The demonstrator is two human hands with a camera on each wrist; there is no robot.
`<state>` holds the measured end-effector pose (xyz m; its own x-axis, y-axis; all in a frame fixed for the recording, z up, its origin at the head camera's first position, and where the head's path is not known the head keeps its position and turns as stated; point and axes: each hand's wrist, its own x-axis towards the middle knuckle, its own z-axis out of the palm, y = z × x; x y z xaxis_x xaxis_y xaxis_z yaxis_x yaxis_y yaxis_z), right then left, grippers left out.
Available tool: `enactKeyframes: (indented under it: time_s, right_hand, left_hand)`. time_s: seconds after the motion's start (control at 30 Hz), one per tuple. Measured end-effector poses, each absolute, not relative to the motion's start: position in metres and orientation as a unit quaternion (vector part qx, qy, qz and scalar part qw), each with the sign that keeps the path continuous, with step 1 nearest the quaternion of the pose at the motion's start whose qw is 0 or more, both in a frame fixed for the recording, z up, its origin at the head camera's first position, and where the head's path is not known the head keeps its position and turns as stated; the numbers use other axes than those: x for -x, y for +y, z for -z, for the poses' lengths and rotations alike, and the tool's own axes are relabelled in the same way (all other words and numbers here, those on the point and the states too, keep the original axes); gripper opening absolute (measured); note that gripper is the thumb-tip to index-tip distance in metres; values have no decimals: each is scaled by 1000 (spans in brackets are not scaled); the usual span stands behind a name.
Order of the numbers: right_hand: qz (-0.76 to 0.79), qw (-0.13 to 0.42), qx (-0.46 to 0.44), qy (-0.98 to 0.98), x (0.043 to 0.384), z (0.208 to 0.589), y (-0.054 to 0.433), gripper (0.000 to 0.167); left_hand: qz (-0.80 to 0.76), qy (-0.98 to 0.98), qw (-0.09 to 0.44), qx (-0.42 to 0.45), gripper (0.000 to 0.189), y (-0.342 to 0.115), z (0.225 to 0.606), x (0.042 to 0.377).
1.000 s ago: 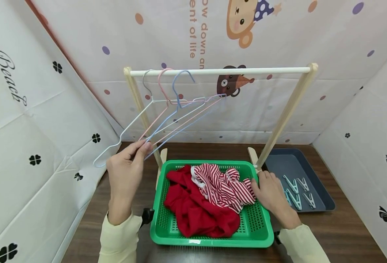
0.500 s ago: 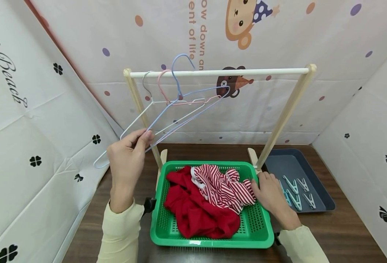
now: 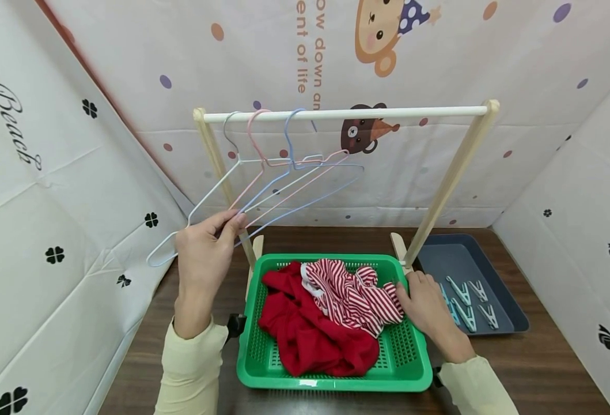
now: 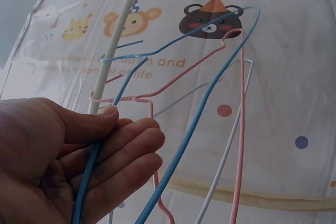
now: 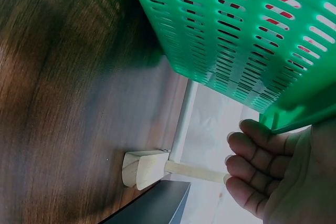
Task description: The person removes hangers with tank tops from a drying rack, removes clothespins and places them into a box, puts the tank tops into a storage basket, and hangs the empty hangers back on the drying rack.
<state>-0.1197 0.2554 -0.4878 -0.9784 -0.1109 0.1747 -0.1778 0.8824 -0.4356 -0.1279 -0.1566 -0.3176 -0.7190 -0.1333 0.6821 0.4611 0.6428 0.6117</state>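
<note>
In the head view, my left hand [image 3: 204, 262] pinches the shoulder of a blue wire hanger [image 3: 287, 134] between thumb and forefinger. The blue hanger's hook lies over the white rod [image 3: 413, 112] of a wooden stand. Left of it on the rod hang a pink hanger [image 3: 249, 131] and a white hanger [image 3: 214, 189]. In the left wrist view, the blue hanger [image 4: 182, 145] crosses my palm, other fingers loosely bent. My right hand [image 3: 429, 308] holds the right rim of a green basket [image 3: 330, 383], thumb inside and fingers outside. The basket contains red cloth [image 3: 317, 328] and red-striped cloth [image 3: 353, 294].
Right of the basket, a dark grey tray [image 3: 442, 253] holds several light blue and pale clothespins [image 3: 465, 314]. The stand's right post [image 3: 449, 178] rises behind the basket. Printed sheets [image 3: 50, 173] surround the brown table [image 3: 548, 363].
The blue hanger's hook rose above the rod, then came down over it, a little farther right. My left hand rose and lowered with it. My right hand stayed at the basket rim.
</note>
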Motion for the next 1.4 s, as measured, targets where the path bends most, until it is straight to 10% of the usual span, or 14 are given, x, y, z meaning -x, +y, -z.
enactKeyframes:
  time_s: [0.97,1.17,1.4]
  right_hand:
    - [-254,62,-60,-963,127,491,255,32]
    - [-264,57,-56,-961,126,493,256,35]
    - [-263,65,-63,-961,127,486,261,33]
  left_hand:
    - [414,-801,423,88,18,-161,318,116]
    - [368,-756,517,160,18,-154,309,105]
    - [349,-745,497,275,30,-126,317,111]
